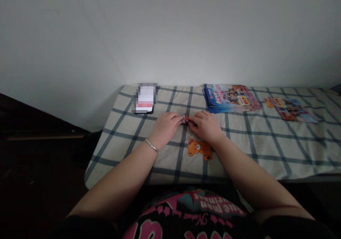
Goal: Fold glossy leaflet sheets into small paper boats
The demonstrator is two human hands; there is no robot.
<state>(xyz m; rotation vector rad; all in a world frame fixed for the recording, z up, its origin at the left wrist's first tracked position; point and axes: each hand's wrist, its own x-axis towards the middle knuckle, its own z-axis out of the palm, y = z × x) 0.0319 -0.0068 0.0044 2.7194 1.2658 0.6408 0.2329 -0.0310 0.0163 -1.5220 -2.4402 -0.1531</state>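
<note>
Between my two hands is a small folded piece of colourful printed paper [184, 119], low over the checked cloth. My left hand [165, 125], with a silver bangle on its wrist, has its fingers closed on the left end of the paper. The right end is pinched by the fingers of my right hand [205, 124]. My fingers cover much of the paper, so its full shape is hidden. Just beyond my right hand lies a stack of glossy printed flyers [231, 98], blue and pink. A further flyer [293, 109] lies to the right.
A phone [145, 98] with a lit, blurred screen lies at the back left. The table is covered by a checked cloth [122, 143] with printed bears [198, 148]. A pale wall [170, 36] rises along its back edge. The left table edge drops to dark floor.
</note>
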